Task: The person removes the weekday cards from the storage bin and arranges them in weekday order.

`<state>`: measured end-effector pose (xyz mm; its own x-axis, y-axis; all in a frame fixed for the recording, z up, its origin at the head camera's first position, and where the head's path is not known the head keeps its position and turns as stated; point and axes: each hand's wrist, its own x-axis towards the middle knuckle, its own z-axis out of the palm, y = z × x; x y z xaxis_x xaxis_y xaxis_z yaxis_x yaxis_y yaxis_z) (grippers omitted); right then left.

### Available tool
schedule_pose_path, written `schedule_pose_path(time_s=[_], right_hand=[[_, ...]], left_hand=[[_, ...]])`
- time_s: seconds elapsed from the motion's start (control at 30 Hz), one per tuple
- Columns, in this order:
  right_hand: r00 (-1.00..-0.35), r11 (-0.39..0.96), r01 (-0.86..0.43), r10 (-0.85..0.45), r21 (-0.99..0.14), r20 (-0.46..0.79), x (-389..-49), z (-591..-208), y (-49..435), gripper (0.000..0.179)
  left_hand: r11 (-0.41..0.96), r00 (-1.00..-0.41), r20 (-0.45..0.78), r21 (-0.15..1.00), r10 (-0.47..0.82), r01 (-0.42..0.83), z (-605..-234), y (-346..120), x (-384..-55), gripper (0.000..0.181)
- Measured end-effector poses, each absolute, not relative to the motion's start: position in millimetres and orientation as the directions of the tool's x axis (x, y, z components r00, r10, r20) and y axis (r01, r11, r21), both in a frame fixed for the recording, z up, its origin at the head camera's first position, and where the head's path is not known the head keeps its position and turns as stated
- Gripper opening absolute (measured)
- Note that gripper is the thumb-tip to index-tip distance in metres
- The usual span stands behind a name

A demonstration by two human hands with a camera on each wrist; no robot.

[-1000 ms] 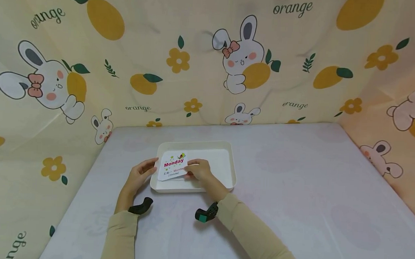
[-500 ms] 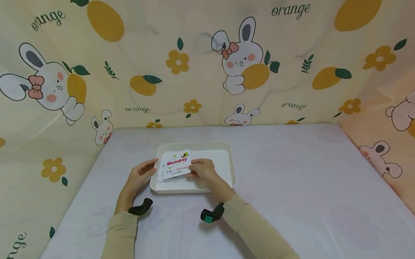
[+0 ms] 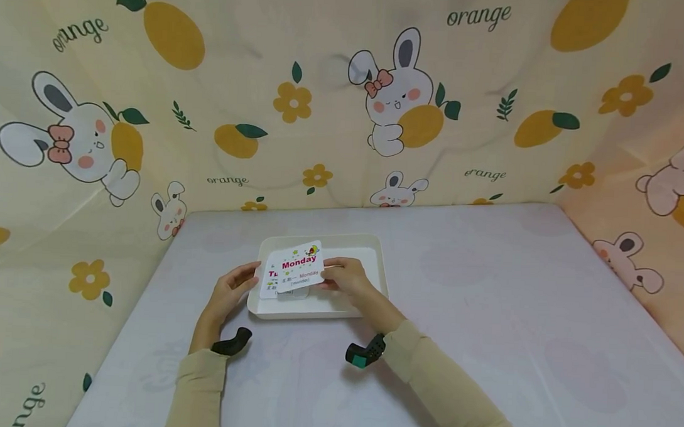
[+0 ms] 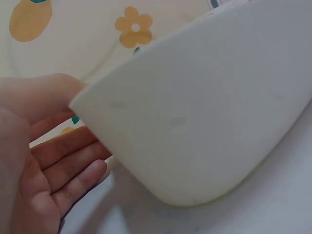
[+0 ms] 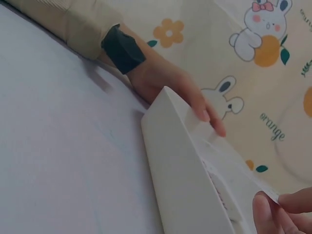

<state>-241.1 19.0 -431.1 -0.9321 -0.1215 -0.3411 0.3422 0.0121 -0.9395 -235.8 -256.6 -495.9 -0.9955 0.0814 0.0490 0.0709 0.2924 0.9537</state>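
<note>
A white rectangular tray [image 3: 344,313] lies on the table with cards in it. My right hand [image 3: 348,278] pinches the right edge of a white card printed "Monday" [image 3: 300,267], tilted above the tray's left half. Beneath it, another card [image 3: 270,285], starting with "Tu", shows partly in the tray; the rest of its word is covered. My left hand [image 3: 234,290] touches the tray's left side, thumb and forefinger at the rim. In the left wrist view, the tray's outer wall [image 4: 195,112] fills much of the frame and hides the fingertips.
The table [image 3: 485,319] has a pale cloth. A cream curtain [image 3: 336,69] with rabbits, oranges and flowers stands behind it and at both sides. Dark bands [image 3: 365,352] sit on both wrists.
My right hand has drawn the "Monday" card right and slightly up, uncovering part of the card below. My left hand has stayed at the tray's left side.
</note>
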Motion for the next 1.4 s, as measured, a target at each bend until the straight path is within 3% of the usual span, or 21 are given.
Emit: schedule_pose_path(time_s=[0.37,0.87,1.4], right_hand=[[-0.927,0.043,0.336,-0.160,-0.941,-0.338,-237,-426,41,0.037],[-0.927,0.067,0.326,-0.172,-0.943,-0.333,-236,-418,79,0.036],[-0.916,0.064,0.364,-0.155,-0.929,-0.370,-239,-403,103,0.039]], left_hand=[[0.298,-0.993,0.005,0.954,0.116,0.039,-495,-259,-233,0.052],[0.328,-0.996,-0.027,0.945,0.080,0.001,-495,-254,-232,0.049],[0.289,-0.995,0.030,0.956,0.095,0.056,-494,-256,-230,0.048]])
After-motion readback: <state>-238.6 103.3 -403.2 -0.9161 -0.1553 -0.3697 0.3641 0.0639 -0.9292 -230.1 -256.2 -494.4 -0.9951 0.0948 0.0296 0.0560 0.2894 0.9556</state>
